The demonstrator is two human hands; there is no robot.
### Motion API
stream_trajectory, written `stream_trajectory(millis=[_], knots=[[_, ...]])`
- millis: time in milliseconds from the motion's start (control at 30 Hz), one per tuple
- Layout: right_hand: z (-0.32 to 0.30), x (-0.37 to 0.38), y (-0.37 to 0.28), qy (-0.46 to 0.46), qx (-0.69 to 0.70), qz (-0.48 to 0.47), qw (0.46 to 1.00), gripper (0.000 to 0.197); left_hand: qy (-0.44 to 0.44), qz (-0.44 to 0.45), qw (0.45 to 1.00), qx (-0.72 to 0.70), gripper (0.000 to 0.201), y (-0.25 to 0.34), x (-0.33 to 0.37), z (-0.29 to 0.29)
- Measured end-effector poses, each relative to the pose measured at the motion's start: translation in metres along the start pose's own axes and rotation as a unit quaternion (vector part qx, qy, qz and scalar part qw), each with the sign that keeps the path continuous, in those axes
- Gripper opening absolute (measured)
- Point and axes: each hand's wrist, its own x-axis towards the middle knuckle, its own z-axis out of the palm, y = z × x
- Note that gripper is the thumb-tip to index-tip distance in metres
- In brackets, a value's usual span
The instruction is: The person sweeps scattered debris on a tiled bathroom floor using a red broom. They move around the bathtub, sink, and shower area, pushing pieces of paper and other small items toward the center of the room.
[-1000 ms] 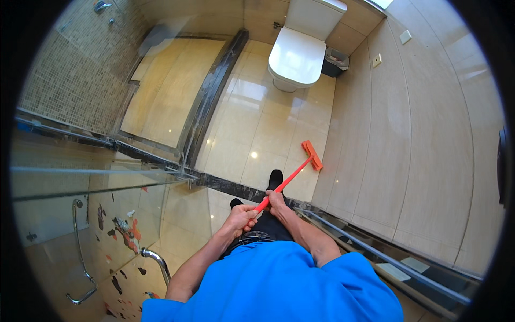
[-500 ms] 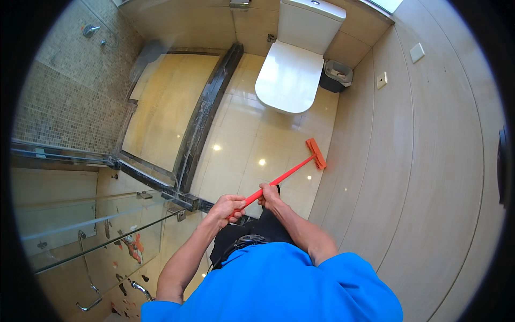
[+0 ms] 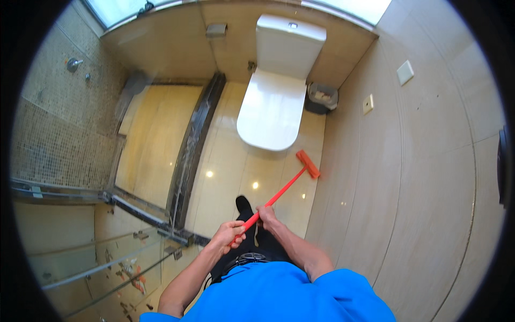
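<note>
A red long-handled floor brush (image 3: 287, 188) runs slantwise from my hands to the floor. Its orange-red head (image 3: 308, 164) rests on the tiles beside the right wall, just past the front of the white toilet (image 3: 271, 110). My left hand (image 3: 229, 236) is closed around the upper end of the handle. Further down the same handle, my right hand (image 3: 266, 216) is wrapped around it, its fingers partly hidden. A black shoe (image 3: 243, 205) shows on the floor ahead of my hands.
A small dark bin (image 3: 317, 107) stands between the toilet and the right wall. Along the left, a dark stone sill (image 3: 196, 155) edges the shower floor (image 3: 158, 145). Glass panels (image 3: 107, 263) are at the lower left. A switch plate (image 3: 368, 104) sits on the right wall.
The brush head has moved forward along the right wall, closer beside the toilet. My view has tilted up, and a shoe has come into sight. Both hands keep their hold on the handle.
</note>
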Motion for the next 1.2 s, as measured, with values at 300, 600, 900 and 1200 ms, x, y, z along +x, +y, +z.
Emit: stream_trajectory(millis=[300,600,900,1200], knots=[[0.001,0.029,-0.068,0.02,0.042,-0.001,0.999,0.022,-0.045,0.003,0.999,0.02,0.021,0.067,0.037,0.014],[-0.001,0.052,-0.118,-0.022,0.061,0.022,0.998,0.021,-0.05,0.003,0.998,0.044,0.021,0.125,0.055,0.02],[-0.043,0.081,-0.206,-0.026,-0.004,0.026,0.999,0.021,-0.038,-0.006,0.998,-0.042,0.031,0.168,0.102,0.072],[-0.06,0.098,-0.236,-0.051,-0.024,0.065,0.996,0.021,0.005,-0.013,0.999,-0.046,0.029,0.206,0.101,0.104]])
